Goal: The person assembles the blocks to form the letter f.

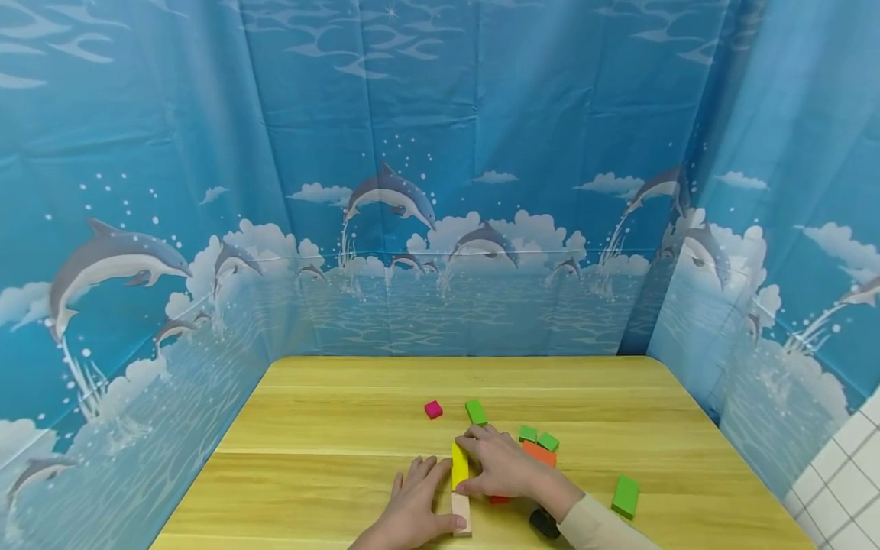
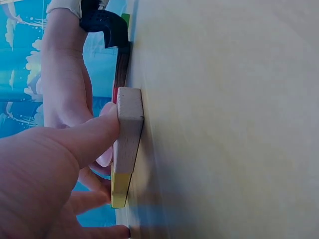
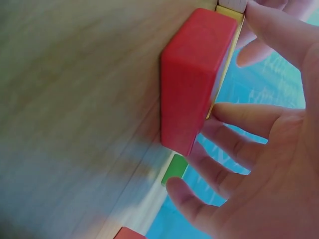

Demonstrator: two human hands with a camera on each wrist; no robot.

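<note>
A yellow block [image 1: 459, 467] lies lengthwise on the table, end to end with a plain wooden block [image 1: 462, 507] nearer to me. My right hand [image 1: 507, 467] pinches the yellow block, forefinger at its far end and thumb at its near end. My left hand [image 1: 411, 510] lies along the left side, its thumb touching the plain block and its fingers extended beside the yellow one. In the right wrist view, a red block [image 3: 192, 74] stands beside the yellow block; the right hand mostly hides it in the head view.
Beyond the hands lie a pink cube [image 1: 433, 410] and a green block [image 1: 476, 412]. Right of them are two small green blocks [image 1: 548, 441], an orange block [image 1: 539, 454] and a larger green block [image 1: 625, 496]. A black object [image 1: 545, 524] sits by the right wrist. Dolphin-print curtains [image 1: 426, 305] surround the table.
</note>
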